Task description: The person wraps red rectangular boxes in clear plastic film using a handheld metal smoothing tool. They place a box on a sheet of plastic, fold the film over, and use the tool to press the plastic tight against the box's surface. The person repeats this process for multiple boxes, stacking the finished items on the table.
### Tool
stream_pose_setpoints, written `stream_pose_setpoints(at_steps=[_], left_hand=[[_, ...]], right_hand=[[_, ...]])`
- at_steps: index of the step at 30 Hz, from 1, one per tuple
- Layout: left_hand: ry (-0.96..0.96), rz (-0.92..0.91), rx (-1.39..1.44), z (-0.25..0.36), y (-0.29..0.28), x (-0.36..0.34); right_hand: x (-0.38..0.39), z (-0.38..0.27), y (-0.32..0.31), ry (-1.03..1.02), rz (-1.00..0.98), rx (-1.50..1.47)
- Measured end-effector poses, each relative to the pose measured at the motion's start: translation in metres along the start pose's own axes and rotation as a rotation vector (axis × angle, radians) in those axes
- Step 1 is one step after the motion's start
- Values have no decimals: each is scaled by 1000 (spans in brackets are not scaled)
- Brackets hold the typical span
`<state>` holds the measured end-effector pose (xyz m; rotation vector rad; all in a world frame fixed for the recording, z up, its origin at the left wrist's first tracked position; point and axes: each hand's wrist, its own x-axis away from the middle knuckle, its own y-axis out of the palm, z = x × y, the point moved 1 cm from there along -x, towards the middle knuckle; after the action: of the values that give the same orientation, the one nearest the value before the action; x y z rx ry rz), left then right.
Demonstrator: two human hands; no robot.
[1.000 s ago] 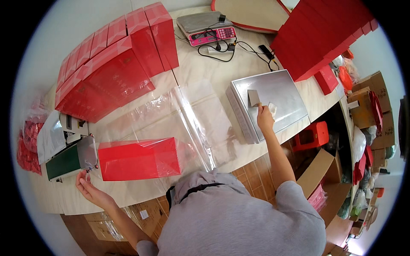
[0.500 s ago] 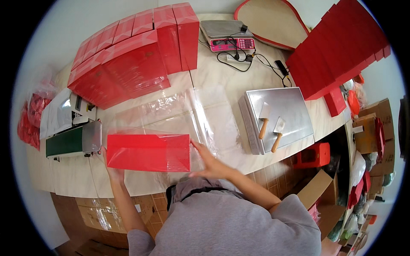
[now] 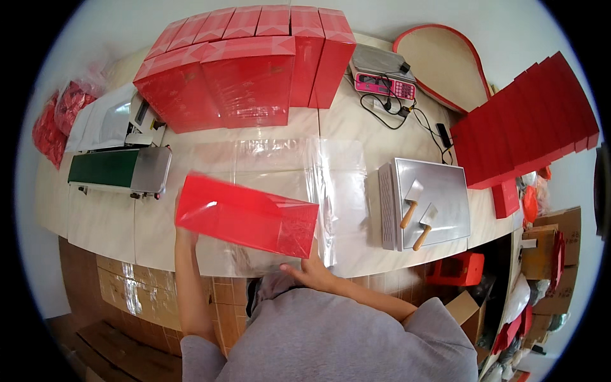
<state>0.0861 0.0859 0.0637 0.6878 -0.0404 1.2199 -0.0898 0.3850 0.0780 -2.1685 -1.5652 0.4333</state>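
There are two hands and one red box [image 3: 245, 213] between them. The box has shiny clear wrap [image 3: 296, 224] on it. It is near the front of the table [image 3: 102, 223], tipped so its right end is lower. The left hand [image 3: 185, 233] is at the left end, mostly hidden, so I cannot tell how it grips. The right hand [image 3: 314, 272] is at the low right corner. Its thumb sticks out away from the fingers, but the box hides some fingers, so I cannot tell if they pinch.

Clear plastic [image 3: 273, 173] lies flat behind the box. Further back I count nine big wrapped boxes [image 3: 248, 83]: seven behind, two in front. On the right, two little trowels [image 3: 430, 215] with wooden handles lie on one metal case [image 3: 450, 191]. There is also one pink scale [image 3: 385, 84], one green machine [image 3: 102, 169] and one red stool [image 3: 458, 270].
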Motion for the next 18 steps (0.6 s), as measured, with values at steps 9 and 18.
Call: stream_pose_setpoints(at_steps=[9, 18], left_hand=[[-148, -108, 93, -13, 6, -39], [-91, -261, -15, -28, -17, -58]], right_hand=[[-7, 0, -3, 96, 92, -64], [1, -17, 0, 26, 101, -22]])
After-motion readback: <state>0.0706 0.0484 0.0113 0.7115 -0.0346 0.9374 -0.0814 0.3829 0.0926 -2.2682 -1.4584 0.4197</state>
